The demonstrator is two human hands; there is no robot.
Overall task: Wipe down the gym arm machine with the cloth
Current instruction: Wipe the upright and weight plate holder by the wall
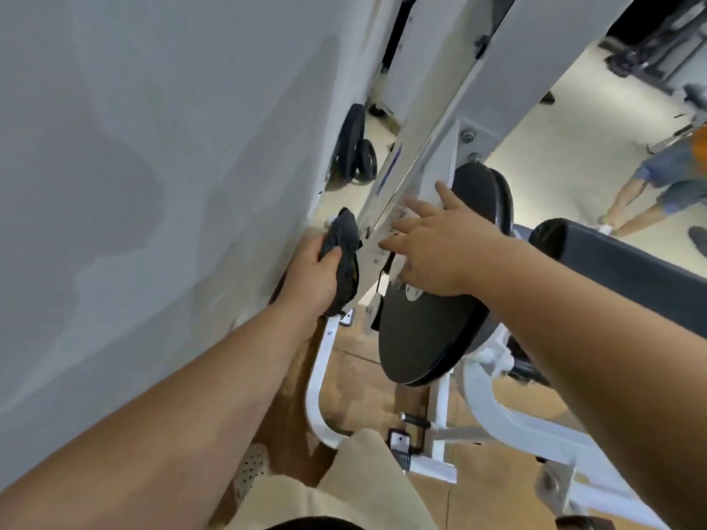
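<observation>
Far left, a grey wall (114, 185) runs close alongside the work area. The left hand (310, 273) is clenched round the cloth (342, 239), a dark, bunched wad, and holds it against the left edge of the beam (413, 147), the machine's white sloping member, in the narrow gap between wall and beam. The right hand (428, 246) is released: its fingers are straight and spread, lying flat on the beam's face, apparently to steady it. A black plate (421, 330) hangs just below that hand, with a black pad (612, 269) to its right. Another person's legs (650, 193) show at far right, well apart from the machine. Wiping appears to be in hand on the beam's left side, with the face, plate, pad and lower frame (317, 384) judged still to be done. Risks noted: the gap is tight, so a firm stroke could scrape the left knuckles on the wall. The bunched cloth offers little contact and may leave strips unwiped. Loose folds could catch on the small fittings along the beam's edge. If the beam pivots, pressure from the right hand could shift it and swing the loaded plate.
</observation>
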